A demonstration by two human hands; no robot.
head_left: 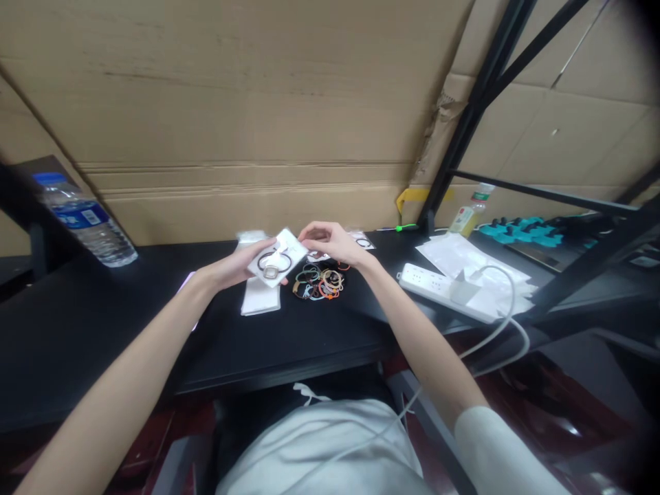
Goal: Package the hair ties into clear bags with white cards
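Observation:
My left hand (234,267) holds a small white card (278,258) above the black table (103,323), fingers curled under it. A dark hair tie with a pale square charm (273,265) lies on the card. My right hand (330,240) pinches the card's upper right corner, fingers pressed together. Just below the hands lies a pile of coloured hair ties (320,282). A stack of white cards (260,297) rests on the table under my left hand.
A water bottle (85,220) lies at the far left. A white power strip (443,289) with a cable sits right of the ties, beside clear bags (474,265). Packed ties (364,240) lie behind. Cardboard sheets and a black rack frame (464,124) stand behind.

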